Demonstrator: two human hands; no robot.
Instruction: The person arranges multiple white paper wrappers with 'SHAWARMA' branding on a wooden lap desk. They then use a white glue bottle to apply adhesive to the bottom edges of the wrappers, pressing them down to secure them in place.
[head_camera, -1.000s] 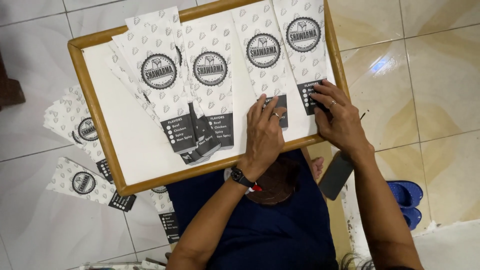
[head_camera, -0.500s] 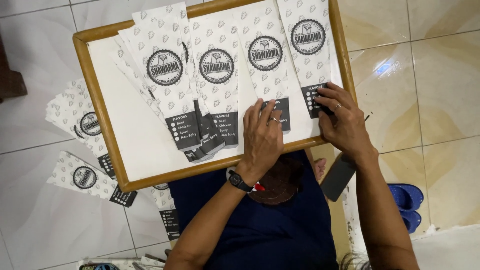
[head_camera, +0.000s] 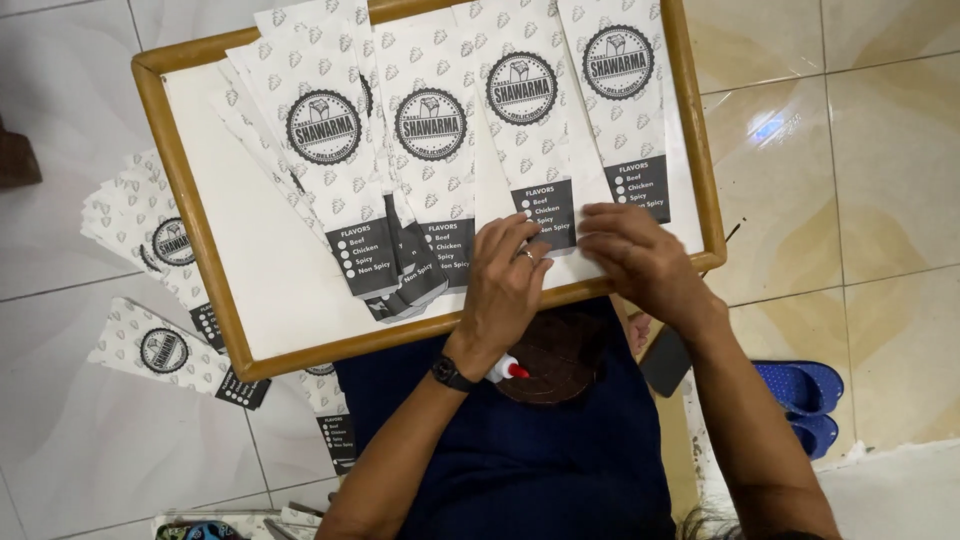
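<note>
The tiled floor (head_camera: 850, 150) is the largest surface in view. A wooden-framed white board (head_camera: 200, 250) rests across the lap of the seated person and serves as the reference for all positions below.

On the board, long printed paper sleeves lie side by side with their dark ends toward the near edge. A fanned stack of sleeves (head_camera: 330, 170) occupies the middle of the board; one sleeve (head_camera: 620, 110) lies along the right edge of the board. The sleeve being worked (head_camera: 525, 130) lies between that stack and the right-edge sleeve, with its dark end at the near edge of the board.

Further sleeves (head_camera: 150, 235) lie on the floor just off the left edge of the board. A blue sandal (head_camera: 805, 395) is on the floor off the near right corner of the board.

The left hand (head_camera: 505, 290) lies flat on the near edge of the board, fingers extended and close together, pressing on the dark end of the worked sleeve; it grips nothing. The right hand (head_camera: 635, 260) is at the same edge, just right of the left hand, fingers curved down onto the sleeve's right margin; whether it pinches the paper cannot be determined.

A small glue bottle with a red cap (head_camera: 507, 370) lies on the lap just below the near edge of the board, beside the left wrist.
</note>
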